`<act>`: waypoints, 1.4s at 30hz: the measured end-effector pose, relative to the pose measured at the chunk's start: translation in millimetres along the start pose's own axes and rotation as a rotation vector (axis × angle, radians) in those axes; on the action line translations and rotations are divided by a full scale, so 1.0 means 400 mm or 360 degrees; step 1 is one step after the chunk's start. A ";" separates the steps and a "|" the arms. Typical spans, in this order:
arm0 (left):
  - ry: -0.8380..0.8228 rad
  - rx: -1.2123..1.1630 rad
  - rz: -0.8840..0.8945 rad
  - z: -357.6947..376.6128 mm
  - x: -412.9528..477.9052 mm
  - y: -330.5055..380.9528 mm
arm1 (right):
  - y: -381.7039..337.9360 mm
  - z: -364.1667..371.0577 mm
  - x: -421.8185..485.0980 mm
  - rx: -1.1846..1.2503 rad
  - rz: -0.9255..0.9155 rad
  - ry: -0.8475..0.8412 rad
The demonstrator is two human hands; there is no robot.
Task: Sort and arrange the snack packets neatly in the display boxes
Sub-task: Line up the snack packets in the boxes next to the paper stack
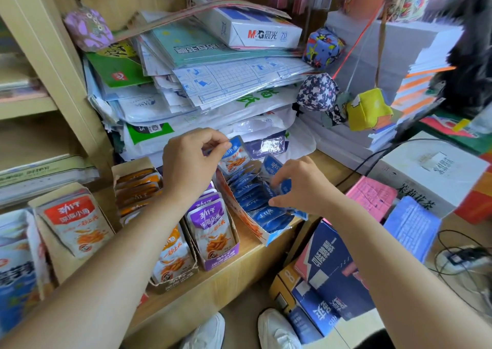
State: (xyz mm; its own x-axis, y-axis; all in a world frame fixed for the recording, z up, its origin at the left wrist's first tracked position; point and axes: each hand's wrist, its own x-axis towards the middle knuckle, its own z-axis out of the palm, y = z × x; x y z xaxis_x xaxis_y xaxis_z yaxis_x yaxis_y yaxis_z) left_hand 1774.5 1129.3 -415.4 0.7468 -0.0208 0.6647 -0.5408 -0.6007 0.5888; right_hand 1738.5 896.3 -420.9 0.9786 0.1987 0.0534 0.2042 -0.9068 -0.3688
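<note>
A blue display box (267,235) stands on the wooden shelf, filled with several blue snack packets (255,197). My left hand (190,161) pinches the top of one blue packet (235,158) at the back of that box. My right hand (300,186) reaches into the box and grips blue packets near its right side. To the left stand a purple box (222,259) of purple packets (213,222), an orange-packet box (173,279), and a red-packet box (74,219).
A tall pile of paper and plastic sleeves (213,77) rises right behind the boxes. Fabric cubes (368,109) hang at the right. Blue cartons (335,271) and a pink sheet (372,195) lie below the shelf edge. My white shoes (277,330) show on the floor.
</note>
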 end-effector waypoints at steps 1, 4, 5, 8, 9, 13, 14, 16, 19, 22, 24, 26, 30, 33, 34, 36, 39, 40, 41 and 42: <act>-0.0037 0.0007 0.0007 0.003 -0.001 0.002 | -0.002 0.005 0.005 -0.0049 -0.0001 0.0018; -0.0176 0.0053 -0.0052 0.015 -0.008 0.005 | -0.003 0.004 0.017 0.0111 0.0103 0.0181; -0.0210 0.0070 -0.0067 0.021 -0.011 0.005 | -0.002 0.000 0.018 0.0207 0.0148 0.0235; -0.0313 0.0150 -0.0116 0.033 -0.016 0.006 | -0.002 -0.010 0.010 0.0347 0.0171 0.0382; -0.0350 0.0201 -0.0142 0.037 -0.017 0.006 | 0.000 -0.013 0.008 0.0385 0.0173 0.0438; -0.0419 0.0389 -0.0240 0.048 -0.024 0.002 | 0.001 -0.034 -0.001 0.0528 0.0186 0.0646; -0.0411 0.0419 -0.0249 0.051 -0.025 0.001 | -0.001 -0.039 -0.005 0.0559 0.0195 0.0672; -0.0401 0.0450 -0.0253 0.059 -0.024 0.001 | -0.006 -0.046 -0.013 0.0651 0.0237 0.0726; -0.0430 0.0443 -0.0307 0.067 -0.017 -0.006 | -0.013 -0.055 -0.020 0.0760 0.0319 0.0847; -0.0545 0.0305 -0.0363 0.064 -0.007 -0.022 | -0.024 -0.058 -0.025 0.0847 0.0360 0.0873; -0.0698 0.0221 -0.0344 0.053 -0.009 -0.027 | -0.030 -0.059 -0.028 0.0870 0.0380 0.0891; -0.0810 0.0303 -0.0281 0.046 -0.016 -0.029 | -0.032 -0.064 -0.030 0.0925 0.0415 0.0927; -0.0633 0.0289 -0.0222 0.047 -0.023 -0.033 | -0.035 -0.066 -0.030 0.1047 0.0487 0.0904; -0.0547 0.0246 -0.0246 0.051 -0.022 -0.032 | -0.041 -0.051 -0.020 0.1164 0.0546 0.0825; -0.0533 0.0235 -0.0262 0.051 -0.021 -0.032 | -0.044 -0.045 -0.014 0.1196 0.0568 0.0812; -0.0519 0.0212 -0.0295 0.053 -0.020 -0.034 | -0.051 -0.034 -0.001 0.1243 0.0625 0.0790; -0.0524 0.0178 -0.0317 0.054 -0.019 -0.038 | -0.062 -0.022 0.015 0.1326 0.0686 0.0789; -0.0531 0.0169 -0.0322 0.053 -0.019 -0.039 | -0.065 -0.019 0.020 0.1383 0.0697 0.0800; -0.0538 0.0157 -0.0326 0.051 -0.018 -0.039 | -0.069 -0.016 0.025 0.1432 0.0697 0.0808; -0.0545 0.0141 -0.0329 0.050 -0.019 -0.040 | -0.075 -0.013 0.028 0.1461 0.0687 0.0805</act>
State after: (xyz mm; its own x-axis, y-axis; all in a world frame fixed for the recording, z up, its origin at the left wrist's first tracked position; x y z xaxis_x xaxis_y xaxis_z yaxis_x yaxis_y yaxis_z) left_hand 1785.4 1123.2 -439.0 0.9301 -0.1481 0.3361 -0.3413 -0.6865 0.6420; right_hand 1743.5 923.7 -404.6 0.9031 -0.4267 0.0485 -0.0448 -0.2060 -0.9775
